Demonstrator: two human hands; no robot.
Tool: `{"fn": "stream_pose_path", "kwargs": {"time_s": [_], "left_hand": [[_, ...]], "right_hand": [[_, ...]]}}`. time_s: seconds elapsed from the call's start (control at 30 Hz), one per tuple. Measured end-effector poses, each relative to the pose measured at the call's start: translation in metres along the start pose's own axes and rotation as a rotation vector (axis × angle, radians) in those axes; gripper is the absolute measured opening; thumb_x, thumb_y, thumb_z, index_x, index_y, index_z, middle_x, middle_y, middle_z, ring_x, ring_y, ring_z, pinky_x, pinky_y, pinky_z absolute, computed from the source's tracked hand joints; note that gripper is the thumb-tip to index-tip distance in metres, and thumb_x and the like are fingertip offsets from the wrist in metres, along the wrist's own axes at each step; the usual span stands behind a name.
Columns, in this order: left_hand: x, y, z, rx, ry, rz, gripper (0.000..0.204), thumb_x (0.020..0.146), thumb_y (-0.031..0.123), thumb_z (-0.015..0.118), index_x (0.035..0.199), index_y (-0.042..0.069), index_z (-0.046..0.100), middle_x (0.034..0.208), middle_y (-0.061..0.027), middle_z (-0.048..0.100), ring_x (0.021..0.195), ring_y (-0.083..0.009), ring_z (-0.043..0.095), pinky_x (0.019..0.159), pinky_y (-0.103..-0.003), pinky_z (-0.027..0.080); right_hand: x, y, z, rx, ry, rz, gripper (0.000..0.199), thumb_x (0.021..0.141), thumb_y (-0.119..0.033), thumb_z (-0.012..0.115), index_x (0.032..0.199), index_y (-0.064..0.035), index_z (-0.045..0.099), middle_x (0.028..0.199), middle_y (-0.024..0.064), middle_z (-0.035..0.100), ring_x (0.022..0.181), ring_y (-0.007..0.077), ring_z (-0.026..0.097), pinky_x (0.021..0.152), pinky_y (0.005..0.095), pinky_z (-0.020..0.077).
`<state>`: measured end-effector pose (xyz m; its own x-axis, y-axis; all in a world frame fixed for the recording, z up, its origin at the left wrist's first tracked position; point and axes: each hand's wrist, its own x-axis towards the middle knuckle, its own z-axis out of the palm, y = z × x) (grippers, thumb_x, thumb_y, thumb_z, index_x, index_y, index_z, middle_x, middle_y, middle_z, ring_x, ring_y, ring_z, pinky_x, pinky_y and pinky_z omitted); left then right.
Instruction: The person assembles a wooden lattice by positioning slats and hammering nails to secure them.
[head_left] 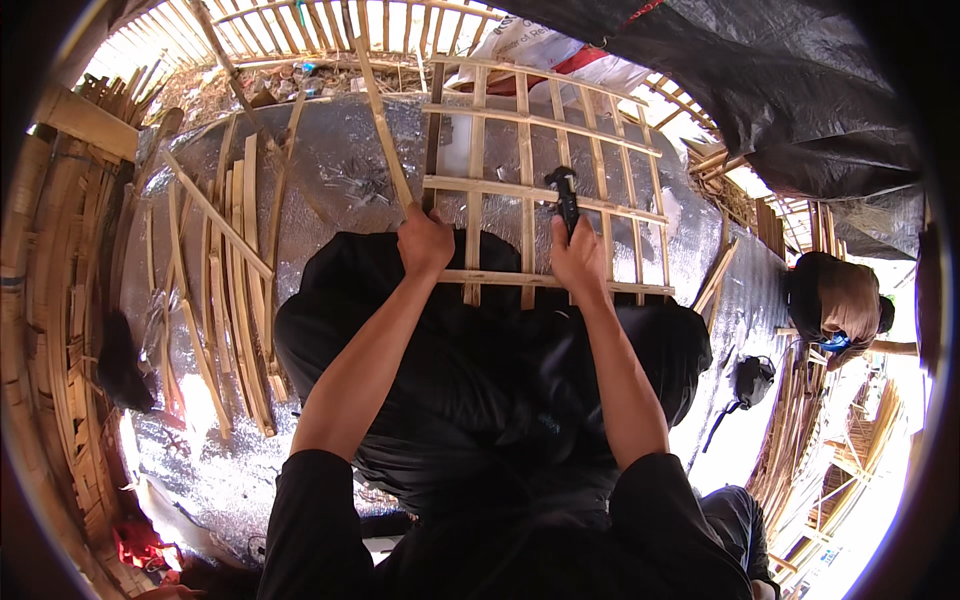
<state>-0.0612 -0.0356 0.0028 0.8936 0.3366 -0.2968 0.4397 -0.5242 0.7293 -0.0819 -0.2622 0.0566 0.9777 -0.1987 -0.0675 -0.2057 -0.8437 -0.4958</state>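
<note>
A bamboo lattice (527, 150) of thin crossed slats leans over my lap, its near slat close to my knees. My left hand (425, 243) is closed around the lower end of a loose bamboo strip (378, 120), which points up and away beside the lattice's left edge. Right by that hand runs a darker slat (433, 135) of the lattice; whether the fingers also grip it I cannot tell. My right hand (580, 258) wraps the handle of a short black hand tool (566, 195), held over the lattice with its head upward. The tool's exact kind is unclear.
Loose bamboo strips (240, 250) lie on the silvery sheet (330, 150) at my left. A bamboo wall (70, 330) borders that side. Black sheeting (780, 90) hangs at the upper right. Another person (840, 295) is at the right, near a black bag-like thing (752, 380).
</note>
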Motion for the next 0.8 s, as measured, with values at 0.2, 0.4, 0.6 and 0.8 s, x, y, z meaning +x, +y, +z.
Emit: {"fn": "stream_pose_path", "kwargs": {"time_s": [0.2, 0.4, 0.6, 0.8], "left_hand": [[-0.001, 0.011, 0.003, -0.005, 0.051, 0.061, 0.029, 0.102, 0.023, 0.053, 0.117, -0.001, 0.055, 0.102, -0.0323, 0.069, 0.102, -0.0513, 0.065, 0.09, -0.057, 0.052], [0.005, 0.021, 0.016, -0.012, 0.007, 0.047, 0.029, 0.102, 0.025, 0.055, 0.118, 0.0, 0.055, 0.102, -0.031, 0.069, 0.101, -0.0514, 0.065, 0.089, -0.058, 0.052], [0.006, 0.014, 0.026, -0.02, 0.06, 0.064, 0.031, 0.101, 0.024, 0.056, 0.12, -0.001, 0.054, 0.102, -0.0303, 0.069, 0.101, -0.0507, 0.066, 0.089, -0.057, 0.052], [0.007, 0.015, 0.03, -0.048, -0.007, 0.053, 0.032, 0.1, 0.023, 0.057, 0.121, -0.001, 0.055, 0.108, -0.0304, 0.069, 0.104, -0.0486, 0.066, 0.092, -0.056, 0.051]], "right_hand": [[0.024, 0.0, -0.02, -0.11, -0.02, -0.038, 0.039, 0.099, -0.03, 0.058, 0.108, 0.0077, 0.056, 0.09, 0.0375, 0.067, 0.091, 0.0545, 0.066, 0.083, 0.061, 0.0519], [0.029, 0.027, -0.016, -0.144, -0.015, -0.024, 0.04, 0.099, -0.032, 0.059, 0.103, 0.0077, 0.059, 0.092, 0.0365, 0.067, 0.093, 0.0514, 0.067, 0.083, 0.0593, 0.0522], [0.014, 0.011, -0.026, 0.147, 0.258, 0.046, 0.043, 0.1, -0.032, 0.058, 0.101, 0.0108, 0.058, 0.089, 0.0355, 0.068, 0.089, 0.053, 0.067, 0.078, 0.0589, 0.0529], [0.022, 0.017, -0.01, -0.012, 0.017, 0.079, 0.045, 0.099, -0.034, 0.057, 0.101, 0.0103, 0.061, 0.095, 0.0378, 0.067, 0.095, 0.0552, 0.065, 0.087, 0.0601, 0.0505]]}}
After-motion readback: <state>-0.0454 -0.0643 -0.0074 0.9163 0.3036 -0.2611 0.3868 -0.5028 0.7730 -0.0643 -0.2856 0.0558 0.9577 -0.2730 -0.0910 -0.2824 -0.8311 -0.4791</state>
